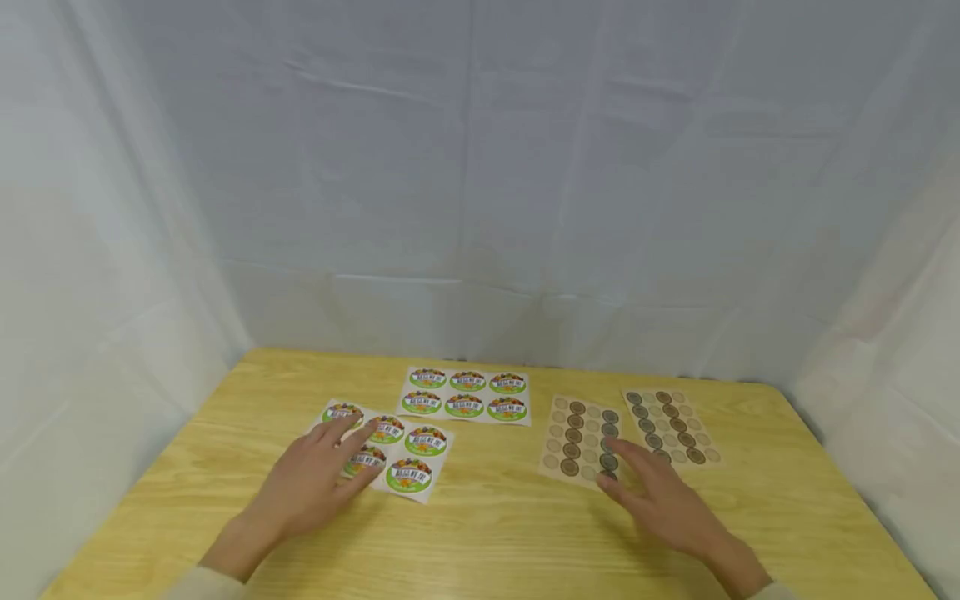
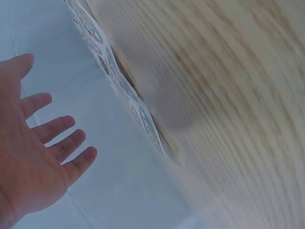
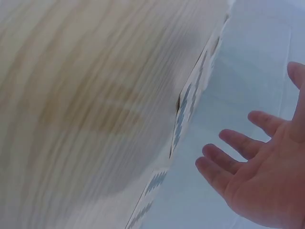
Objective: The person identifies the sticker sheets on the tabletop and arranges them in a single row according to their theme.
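In the head view, my left hand point(image 1: 311, 479) hovers over the near-left sheet of fruit-label stickers point(image 1: 409, 476), covering part of it. Its fingers are spread and hold nothing, as the left wrist view also shows. A second fruit-label sheet point(image 1: 465, 395) lies farther back. On the right, my right hand point(image 1: 663, 500) is held above the near edge of a beige sheet with rows of small round stickers point(image 1: 573, 435). Its fingers are apart with nothing between them. Another beige sticker sheet point(image 1: 678, 427) lies to its right, slightly overlapped by the fingers in this view.
The sheets lie flat on a light wooden table point(image 1: 480, 533) with rounded far corners. White cloth hangs behind the table point(image 1: 480, 183) and along both sides, close to its edges.
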Available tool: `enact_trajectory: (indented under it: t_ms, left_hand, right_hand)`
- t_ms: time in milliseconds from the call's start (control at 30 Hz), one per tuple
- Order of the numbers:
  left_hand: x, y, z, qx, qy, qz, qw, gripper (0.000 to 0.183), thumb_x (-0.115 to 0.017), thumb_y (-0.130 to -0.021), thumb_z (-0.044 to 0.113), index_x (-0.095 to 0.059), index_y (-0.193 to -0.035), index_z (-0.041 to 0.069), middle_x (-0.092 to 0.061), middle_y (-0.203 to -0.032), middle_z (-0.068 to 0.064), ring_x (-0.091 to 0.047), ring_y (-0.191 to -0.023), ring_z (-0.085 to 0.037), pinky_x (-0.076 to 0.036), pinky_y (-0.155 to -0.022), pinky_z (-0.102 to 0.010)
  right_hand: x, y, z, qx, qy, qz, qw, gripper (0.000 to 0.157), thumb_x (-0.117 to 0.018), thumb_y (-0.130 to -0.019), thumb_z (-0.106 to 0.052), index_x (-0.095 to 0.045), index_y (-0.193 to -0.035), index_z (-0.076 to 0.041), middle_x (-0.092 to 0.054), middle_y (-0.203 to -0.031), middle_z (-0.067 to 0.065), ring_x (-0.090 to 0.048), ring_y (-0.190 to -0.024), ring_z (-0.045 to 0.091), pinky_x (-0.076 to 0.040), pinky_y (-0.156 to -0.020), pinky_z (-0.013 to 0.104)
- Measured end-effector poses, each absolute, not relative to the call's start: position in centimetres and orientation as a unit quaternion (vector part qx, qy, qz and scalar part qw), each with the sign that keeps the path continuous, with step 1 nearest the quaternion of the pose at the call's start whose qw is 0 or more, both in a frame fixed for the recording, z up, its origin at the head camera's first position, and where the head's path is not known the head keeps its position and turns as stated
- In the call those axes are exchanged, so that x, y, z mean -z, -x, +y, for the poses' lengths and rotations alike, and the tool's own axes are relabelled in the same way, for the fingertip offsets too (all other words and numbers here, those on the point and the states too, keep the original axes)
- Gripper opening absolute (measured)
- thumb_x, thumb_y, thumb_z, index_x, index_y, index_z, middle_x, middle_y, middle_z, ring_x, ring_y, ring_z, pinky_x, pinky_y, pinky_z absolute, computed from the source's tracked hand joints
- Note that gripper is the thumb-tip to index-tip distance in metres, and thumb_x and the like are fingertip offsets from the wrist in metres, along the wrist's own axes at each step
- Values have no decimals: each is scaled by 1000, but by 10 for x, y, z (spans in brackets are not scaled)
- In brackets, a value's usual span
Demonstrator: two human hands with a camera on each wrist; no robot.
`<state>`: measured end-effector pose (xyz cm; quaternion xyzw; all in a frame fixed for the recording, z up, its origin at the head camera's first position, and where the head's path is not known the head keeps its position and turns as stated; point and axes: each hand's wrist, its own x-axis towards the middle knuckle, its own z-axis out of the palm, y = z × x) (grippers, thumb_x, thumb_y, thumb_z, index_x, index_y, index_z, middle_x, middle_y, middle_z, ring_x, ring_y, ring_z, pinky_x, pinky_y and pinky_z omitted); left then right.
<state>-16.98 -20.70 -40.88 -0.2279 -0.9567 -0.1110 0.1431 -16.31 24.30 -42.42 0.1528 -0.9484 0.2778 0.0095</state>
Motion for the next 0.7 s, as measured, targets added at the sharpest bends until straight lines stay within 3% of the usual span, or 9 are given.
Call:
enact_trajectory:
  t_ms: [200,367,533,700]
  left_hand:
    - [405,175,-220,145,218,-957,127,55,-54,-96,44,-51,-138,9,-48,-137,-17,-45,-122,-40,-38,-93,-59]
    - [401,182,-232,166,210,-957,112,56,-52,-97,45,-48,-139,9,-47,-138,-19,-44,-122,-42,-36,-94,-60]
    - [401,188,-243,180,198,-958,100,57,-50,-98,45,-46,-140,8,-46,-137,-21,-42,-123,-44,-36,-94,-61]
    - [404,194,-254,194,182,-960,92,56,-51,-98,42,-45,-140,5,-46,-136,-22,-42,-122,-46,-35,-94,-62]
  right_hand:
    - [426,168,228,-355,-155,-921,-35,65,-48,-97,-49,-33,-149,-13,-31,-150,16,-27,-135,42,-24,-101,65]
    - [427,171,212,-425,-151,-889,-73,63,-52,-97,-46,-31,-149,-18,-29,-152,13,-26,-137,38,-25,-103,61]
    - [427,174,196,-458,-155,-872,-73,65,-54,-97,-42,-32,-148,-9,-34,-149,15,-32,-134,35,-27,-105,55]
    - [428,178,182,-477,-161,-860,-82,64,-53,-97,-40,-32,-148,-6,-34,-148,16,-36,-131,38,-29,-104,56]
